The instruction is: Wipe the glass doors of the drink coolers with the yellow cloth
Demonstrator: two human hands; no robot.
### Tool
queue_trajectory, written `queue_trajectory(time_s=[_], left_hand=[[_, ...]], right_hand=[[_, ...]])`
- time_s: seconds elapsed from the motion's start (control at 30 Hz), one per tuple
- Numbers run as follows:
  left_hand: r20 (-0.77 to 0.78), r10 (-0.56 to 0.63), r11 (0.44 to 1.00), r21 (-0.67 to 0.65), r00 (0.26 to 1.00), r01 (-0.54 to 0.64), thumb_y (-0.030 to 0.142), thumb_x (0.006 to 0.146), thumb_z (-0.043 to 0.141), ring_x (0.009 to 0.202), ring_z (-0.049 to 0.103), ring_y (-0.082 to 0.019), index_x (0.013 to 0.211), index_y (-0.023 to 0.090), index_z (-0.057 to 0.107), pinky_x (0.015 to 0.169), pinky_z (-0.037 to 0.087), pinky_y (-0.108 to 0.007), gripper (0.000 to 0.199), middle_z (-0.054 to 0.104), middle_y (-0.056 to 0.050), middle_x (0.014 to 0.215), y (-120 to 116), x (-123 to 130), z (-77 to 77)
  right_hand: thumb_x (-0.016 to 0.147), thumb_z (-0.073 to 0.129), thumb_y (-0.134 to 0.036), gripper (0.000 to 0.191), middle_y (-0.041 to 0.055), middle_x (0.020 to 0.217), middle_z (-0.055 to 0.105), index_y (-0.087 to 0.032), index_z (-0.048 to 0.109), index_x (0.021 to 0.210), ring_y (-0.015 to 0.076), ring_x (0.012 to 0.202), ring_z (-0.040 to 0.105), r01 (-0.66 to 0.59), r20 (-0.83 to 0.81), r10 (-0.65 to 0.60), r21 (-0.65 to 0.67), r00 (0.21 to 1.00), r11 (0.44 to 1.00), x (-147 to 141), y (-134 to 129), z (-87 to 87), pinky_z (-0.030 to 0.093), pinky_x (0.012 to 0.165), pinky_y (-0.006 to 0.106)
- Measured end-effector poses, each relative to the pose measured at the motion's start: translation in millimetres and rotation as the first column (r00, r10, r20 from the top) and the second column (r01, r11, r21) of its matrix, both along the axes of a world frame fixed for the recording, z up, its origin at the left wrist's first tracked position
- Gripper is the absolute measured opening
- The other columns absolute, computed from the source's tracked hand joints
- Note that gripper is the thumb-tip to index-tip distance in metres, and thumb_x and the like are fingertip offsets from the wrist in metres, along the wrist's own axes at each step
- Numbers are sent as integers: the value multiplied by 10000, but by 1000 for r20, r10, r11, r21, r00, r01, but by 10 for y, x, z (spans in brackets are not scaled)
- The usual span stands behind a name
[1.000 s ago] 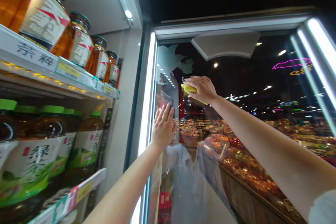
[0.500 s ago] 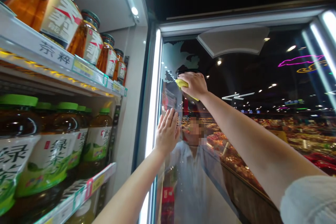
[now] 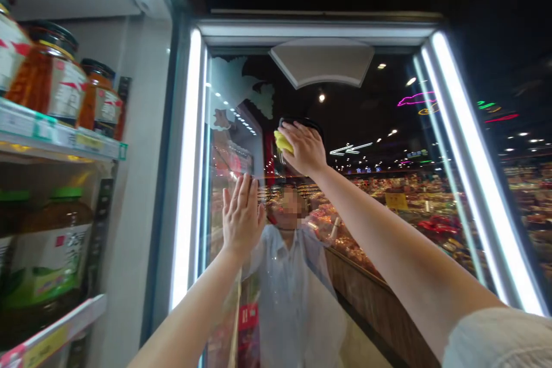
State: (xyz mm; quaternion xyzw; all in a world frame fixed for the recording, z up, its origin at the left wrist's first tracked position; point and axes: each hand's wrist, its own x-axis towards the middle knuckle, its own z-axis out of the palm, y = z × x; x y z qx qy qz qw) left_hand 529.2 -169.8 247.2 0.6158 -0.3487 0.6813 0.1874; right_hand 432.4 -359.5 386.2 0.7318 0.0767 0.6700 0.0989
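A glass door (image 3: pixel 371 103) with a lit frame fills the middle of the head view. My right hand (image 3: pixel 304 146) presses a yellow cloth (image 3: pixel 283 141) against the upper middle of the pane. Part of the cloth is hidden under the palm. Lower and to the left, my left hand (image 3: pixel 242 213) lies flat on the glass with fingers stretched out, holding nothing. A person's reflection in a pale shirt (image 3: pixel 293 282) shows in the glass between my arms.
At left stands an open cooler with amber jars (image 3: pixel 64 83) on the upper shelf (image 3: pixel 56 132) and green-capped tea bottles (image 3: pixel 52 247) below. Bright light strips (image 3: pixel 186 172) run along the door's sides. Store displays (image 3: pixel 431 224) show through the glass.
The view has swung right, so the cooler shelves slid left and the door's right light strip came fully into view. My right hand with the cloth sits slightly lower on the pane.
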Motion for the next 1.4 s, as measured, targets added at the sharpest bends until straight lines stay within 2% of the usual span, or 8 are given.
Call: queue_trajectory(time_s=[0.13,0.33,0.43,0.57,0.8,1.0,1.2,1.4], left_hand=[[11,-39,999,27,999,39,223,977,453,1532,311,-285,1593,222,317,1281,146,-563,631,380,-104,1632,-238,-151,58],[44,-179,982,63,983,177,224,947,484,1519,338,-291,1566,244,389,1289,79,-558,626,403,-85,1620,-665,-365,233],[40,-242,969,53,969,240,223,943,478,1510,356,-295,1550,207,419,1290,86,-552,610,429,-109,1602,-915,-488,255],[27,-300,953,55,954,298,211,931,483,1512,354,-289,1539,208,436,1291,68,-557,610,438,-111,1595,-1246,-655,186],[38,-345,935,95,938,340,207,948,465,1521,329,-291,1543,198,423,1282,55,-585,597,408,-110,1613,-2006,-935,130],[40,-395,907,174,918,382,182,951,469,1528,313,-268,1576,224,359,1288,60,-574,636,405,-101,1614,-2608,-1145,-170],[31,-365,899,269,930,344,175,961,460,1538,282,-248,1629,229,190,1292,49,-551,722,391,-114,1617,-3171,-1369,-404],[-51,-315,901,297,948,316,134,930,450,1548,258,-244,1604,139,254,1294,13,-555,702,358,-154,1626,-3734,-1734,-506]], right_hand=[[959,487,-318,552,37,1603,447,-239,475,1506,318,1481,363,67,153,-124,334,980,940,-236,-292,-389,306,1177,540],[994,490,-348,509,-73,1594,453,-349,465,1502,187,1498,351,149,-85,-153,-53,985,987,-457,-551,-475,296,1216,386],[993,467,-327,531,-51,1598,452,-353,434,1522,198,1493,359,192,22,-202,224,979,956,-685,-1047,-479,328,1201,420],[994,439,-350,586,36,1626,407,-309,360,1573,284,1483,371,214,77,-329,616,941,758,-914,-1517,-974,365,1159,539],[994,487,-346,588,-29,1628,404,-336,364,1568,226,1516,324,268,-137,-250,128,958,955,-1119,-1842,-1426,332,1210,437],[969,485,-203,569,61,1561,498,-257,443,1533,278,1432,437,328,-6,-354,392,935,860,-1560,-2794,-1771,413,1142,474],[856,524,-11,609,24,1433,632,-312,629,1374,273,1271,564,479,-166,-454,162,875,863,-2225,-3290,-2070,455,1031,454],[786,542,-122,660,80,1426,615,-265,557,1430,287,1301,540,91,193,-216,507,957,857,-2486,-3795,-1998,408,1118,515]])
